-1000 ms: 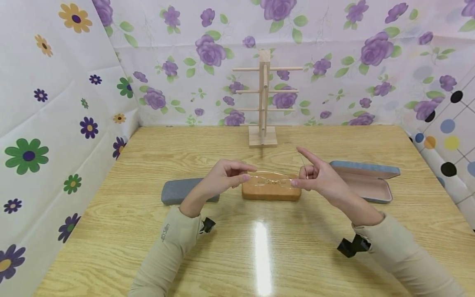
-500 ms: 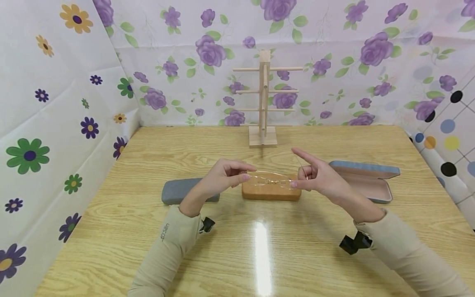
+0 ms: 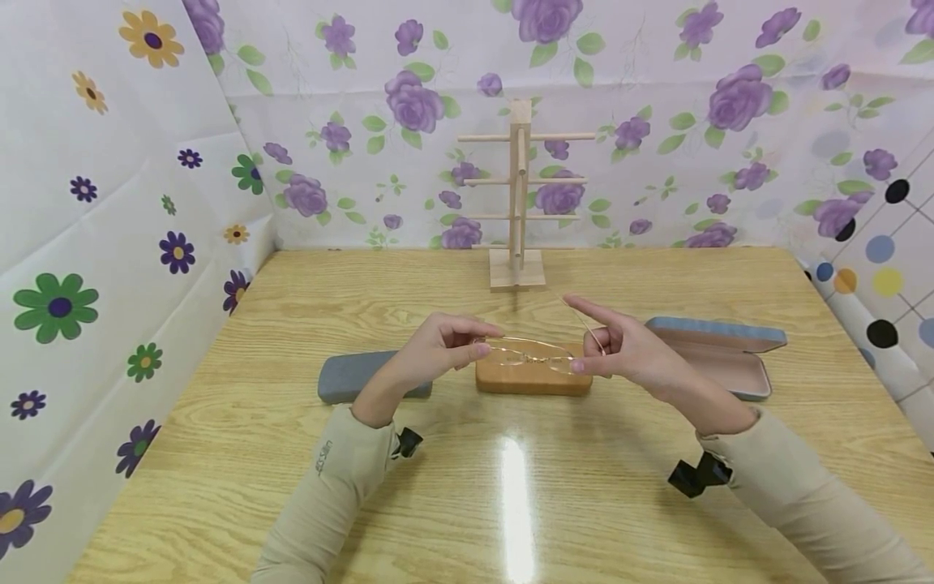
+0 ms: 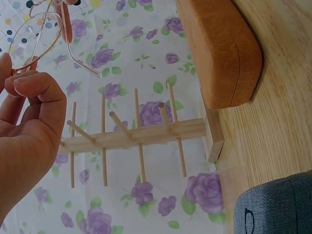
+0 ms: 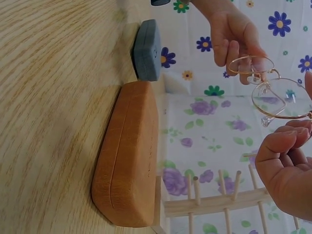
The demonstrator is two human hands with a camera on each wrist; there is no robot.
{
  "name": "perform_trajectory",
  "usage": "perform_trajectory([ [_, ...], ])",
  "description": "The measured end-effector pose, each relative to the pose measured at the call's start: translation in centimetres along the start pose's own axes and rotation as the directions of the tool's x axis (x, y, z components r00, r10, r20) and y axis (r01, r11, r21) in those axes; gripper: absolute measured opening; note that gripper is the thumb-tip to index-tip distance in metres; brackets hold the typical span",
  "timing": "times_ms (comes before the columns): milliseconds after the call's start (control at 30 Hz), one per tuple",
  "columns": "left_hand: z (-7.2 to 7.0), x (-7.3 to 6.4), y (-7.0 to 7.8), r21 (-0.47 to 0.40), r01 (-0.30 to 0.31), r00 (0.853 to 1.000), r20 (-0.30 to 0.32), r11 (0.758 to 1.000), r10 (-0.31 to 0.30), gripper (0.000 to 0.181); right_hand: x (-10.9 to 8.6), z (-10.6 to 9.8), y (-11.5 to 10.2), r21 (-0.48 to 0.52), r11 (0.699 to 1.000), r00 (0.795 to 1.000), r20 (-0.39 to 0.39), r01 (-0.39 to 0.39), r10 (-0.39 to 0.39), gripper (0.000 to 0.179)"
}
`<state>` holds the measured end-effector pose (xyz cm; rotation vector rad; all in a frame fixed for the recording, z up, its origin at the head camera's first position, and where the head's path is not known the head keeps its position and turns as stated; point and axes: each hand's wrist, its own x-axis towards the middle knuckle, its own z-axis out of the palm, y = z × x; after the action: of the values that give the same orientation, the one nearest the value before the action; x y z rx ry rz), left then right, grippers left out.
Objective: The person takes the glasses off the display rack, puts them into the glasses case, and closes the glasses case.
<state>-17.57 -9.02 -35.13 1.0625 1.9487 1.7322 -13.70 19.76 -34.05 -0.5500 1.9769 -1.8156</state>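
Observation:
A pair of gold wire-rimmed glasses [image 3: 537, 359] with clear lenses is held between both hands, over a tan glasses case [image 3: 534, 383]. My left hand [image 3: 440, 345] pinches one end of the frame between thumb and fingers; that side's temple arm lies folded behind the lenses. At the other end, my right hand [image 3: 642, 357] pinches the frame by the hinge. Its index finger stretches out along the second temple arm [image 3: 584, 324], which points away at a slant. In the right wrist view, the round rims [image 5: 253, 101] show between the two hands.
A closed blue-grey glasses case [image 3: 346, 377] lies left, partly behind the left wrist. To the right, an open blue case [image 3: 730, 373] with a pink lining is partly behind the right hand. A wooden rack with pegs [image 3: 519, 195] stands at the table's back.
My right index finger has swung left, and the temple arm under it has tilted inward toward the lenses. The left hand has stayed in place on the glasses.

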Motion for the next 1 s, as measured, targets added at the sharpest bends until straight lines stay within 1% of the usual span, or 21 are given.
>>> perform_trajectory([
  [100,-0.03,0.01,-0.09,-0.001,-0.005,1.000,0.003,1.000,0.005,0.026,0.10,-0.02,-0.01,0.003,1.000,1.000,0.012,0.005,-0.006,0.084],
  [200,-0.08,0.00,-0.27,0.000,-0.033,0.999,0.007,0.999,0.033,0.026,0.18,-0.12,0.04,0.000,1.000,1.000,0.022,0.005,-0.005,0.084],
  [300,-0.12,-0.01,-0.33,-0.001,-0.044,0.999,0.011,0.999,0.044,0.027,0.25,-0.26,0.06,-0.008,1.000,0.999,0.034,0.001,0.000,0.083],
  [533,-0.12,0.00,-0.13,0.007,-0.007,1.000,0.005,1.000,0.007,0.026,0.39,-0.50,-0.01,-0.022,1.000,0.997,0.074,0.012,-0.011,0.081],
  [733,-0.14,-0.03,-0.16,0.011,-0.007,1.000,0.006,1.000,0.007,0.027,0.54,-0.68,-0.01,-0.029,0.999,0.995,0.101,0.025,-0.022,0.080],
  [900,-0.13,-0.04,-0.22,0.012,-0.012,1.000,0.009,1.000,0.011,0.027,0.64,-0.70,-0.01,-0.046,0.999,0.994,0.111,0.017,-0.012,0.078],
  [1000,-0.12,-0.03,-0.20,0.014,-0.004,1.000,0.005,1.000,0.004,0.026,0.69,-0.69,0.01,-0.054,0.998,0.993,0.119,0.018,-0.012,0.078],
])
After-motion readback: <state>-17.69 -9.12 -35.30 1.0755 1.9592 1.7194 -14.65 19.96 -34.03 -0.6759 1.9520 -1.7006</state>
